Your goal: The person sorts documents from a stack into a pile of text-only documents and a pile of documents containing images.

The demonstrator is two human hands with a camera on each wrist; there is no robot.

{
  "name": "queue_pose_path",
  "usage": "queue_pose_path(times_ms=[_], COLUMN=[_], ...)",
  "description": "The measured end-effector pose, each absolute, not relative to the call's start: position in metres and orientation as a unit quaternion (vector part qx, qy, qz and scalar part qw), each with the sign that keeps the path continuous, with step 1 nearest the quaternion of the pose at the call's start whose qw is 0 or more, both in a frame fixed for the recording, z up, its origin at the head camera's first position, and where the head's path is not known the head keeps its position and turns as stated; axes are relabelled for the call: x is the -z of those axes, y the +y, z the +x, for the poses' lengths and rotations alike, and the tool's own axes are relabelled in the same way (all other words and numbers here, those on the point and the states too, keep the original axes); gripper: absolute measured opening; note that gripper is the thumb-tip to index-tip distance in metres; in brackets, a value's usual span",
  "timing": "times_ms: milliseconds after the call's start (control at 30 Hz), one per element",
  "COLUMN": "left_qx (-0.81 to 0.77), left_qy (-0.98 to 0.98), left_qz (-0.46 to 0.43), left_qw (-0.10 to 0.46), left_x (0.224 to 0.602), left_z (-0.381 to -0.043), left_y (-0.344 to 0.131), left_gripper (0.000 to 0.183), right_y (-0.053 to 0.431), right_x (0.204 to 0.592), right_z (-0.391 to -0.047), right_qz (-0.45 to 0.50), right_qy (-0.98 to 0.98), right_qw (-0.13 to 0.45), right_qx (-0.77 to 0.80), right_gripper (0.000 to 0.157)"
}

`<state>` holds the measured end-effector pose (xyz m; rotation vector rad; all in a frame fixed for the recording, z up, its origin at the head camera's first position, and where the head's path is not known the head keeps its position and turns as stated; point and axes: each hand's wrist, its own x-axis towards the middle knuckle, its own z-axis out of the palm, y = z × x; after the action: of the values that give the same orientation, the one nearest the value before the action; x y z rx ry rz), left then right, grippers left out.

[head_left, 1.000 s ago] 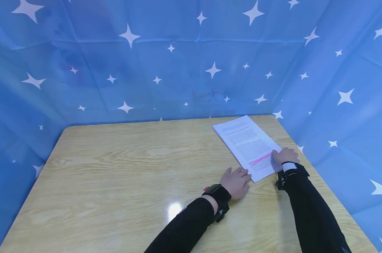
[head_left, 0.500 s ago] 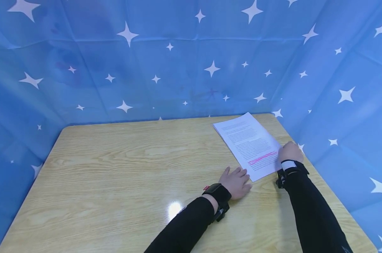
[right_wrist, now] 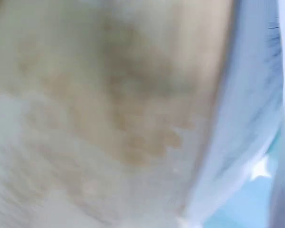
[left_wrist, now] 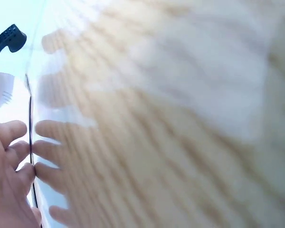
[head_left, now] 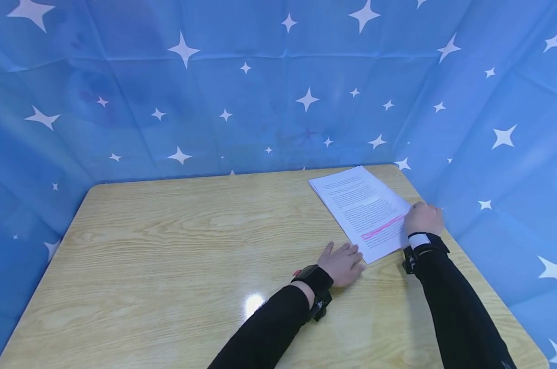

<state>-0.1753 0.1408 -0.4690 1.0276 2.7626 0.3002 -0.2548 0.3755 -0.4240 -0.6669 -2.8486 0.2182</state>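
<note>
A stack of printed paper (head_left: pixel 357 207) lies at a slant near the table's far right corner, with a pink mark across the lower lines of its top sheet. At its right edge my right hand (head_left: pixel 424 219) grips the paper with curled fingers; the fingertips are hidden under the hand. In the right wrist view a printed sheet (right_wrist: pixel 249 118) stands bent beside the blurred tabletop. My left hand (head_left: pixel 342 264) rests palm down at the stack's near left corner, its fingers extended toward the paper's edge. The left wrist view shows those fingers (left_wrist: pixel 12 133) low over the tabletop.
The wood-grain table (head_left: pixel 190 256) reaches from the near edge to a blue curtain (head_left: pixel 260 92) with white stars, which hangs along the back and sides. The right arm lies close to the table's right edge. A light reflection shows on the tabletop left of my left forearm.
My right hand has gone from lying spread on the paper's right edge to curled fingers there, a little farther back. The left hand and the stack have barely moved.
</note>
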Motion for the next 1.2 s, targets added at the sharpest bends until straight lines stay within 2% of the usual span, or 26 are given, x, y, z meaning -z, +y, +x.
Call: queue_pose_path(times_ms=[167, 300, 600, 767, 933, 1067, 1200], left_qx=[-0.202, -0.322, -0.486, -0.578, -0.712, -0.782, -0.779], left_qy=[0.921, 0.900, 0.851, 0.796, 0.691, 0.619, 0.623], left_qz=[0.326, 0.288, 0.167, 0.113, 0.082, 0.063, 0.031], left_qw=[0.071, 0.058, 0.110, 0.137, 0.092, 0.023, -0.064], left_x=[0.470, 0.467, 0.450, 0.439, 0.417, 0.397, 0.383], left_z=[-0.182, -0.192, -0.206, -0.218, -0.226, -0.230, -0.236], left_y=[0.137, 0.129, 0.093, 0.066, 0.040, 0.019, -0.006], left_gripper=[0.044, 0.042, 0.048, 0.059, 0.048, 0.030, 0.021], right_y=[0.361, 0.343, 0.288, 0.263, 0.246, 0.233, 0.218], right_x=[0.400, 0.369, 0.293, 0.269, 0.272, 0.289, 0.311], right_z=[-0.254, -0.250, -0.231, -0.222, -0.225, -0.231, -0.236], right_qz=[-0.209, -0.165, -0.081, -0.047, -0.029, -0.012, 0.009], right_qy=[-0.967, -0.969, -0.961, -0.941, -0.900, -0.855, -0.806], right_qw=[0.100, 0.140, 0.221, 0.248, 0.270, 0.281, 0.281], right_qx=[-0.102, -0.116, -0.147, -0.226, -0.341, -0.436, -0.521], right_gripper=[0.023, 0.024, 0.026, 0.032, 0.033, 0.030, 0.026])
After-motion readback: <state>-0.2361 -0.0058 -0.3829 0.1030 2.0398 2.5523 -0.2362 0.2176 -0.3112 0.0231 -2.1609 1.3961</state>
